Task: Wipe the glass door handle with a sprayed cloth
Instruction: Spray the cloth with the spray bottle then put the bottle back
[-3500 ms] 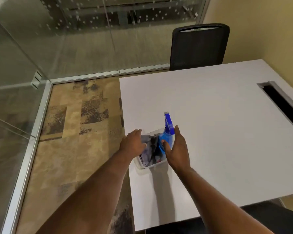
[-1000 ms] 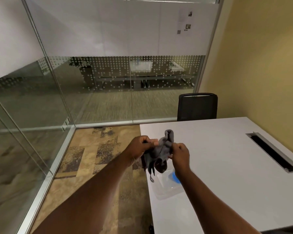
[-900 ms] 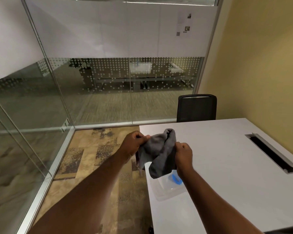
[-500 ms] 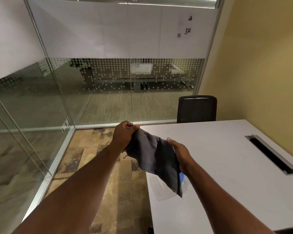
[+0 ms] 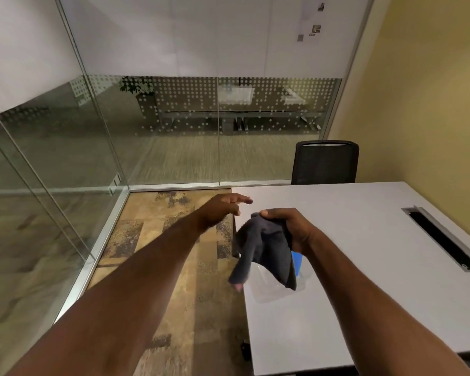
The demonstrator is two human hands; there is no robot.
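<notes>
cloth (image 5: pixel 266 248) hangs bunched from your right hand (image 5: pixel 291 229), just right of the frame's centre; your fingers and thumb are closed round its top, and its dark grey folds droop down toward the lower centre. your left hand (image 5: pixel 223 208) sits a little left of it and slightly higher, fingers spread loose and pointing right, gripping nothing and not touching the fabric. beneath the hanging folds, on the white table (image 5: pixel 364 267) that fills the lower right of the frame, lies a clear plastic container (image 5: pixel 272 290). a blue object (image 5: pixel 296 263) shows just behind the cloth's right edge; most of it is hidden, so you cannot tell what it is. a dark slot (image 5: pixel 442 238) with a metal rim is cut into the tabletop at the right edge of the frame. a black chair (image 5: pixel 324 162) stands at the table's far end, upper right of centre, against the yellow wall (image 5: pixel 432 104). glass panels (image 5: pixel 174 118) with dotted frosting run across the upper left and centre. no door handle can be made out on them. patterned carpet (image 5: pixel 174 240) covers the floor at lower centre.
</notes>
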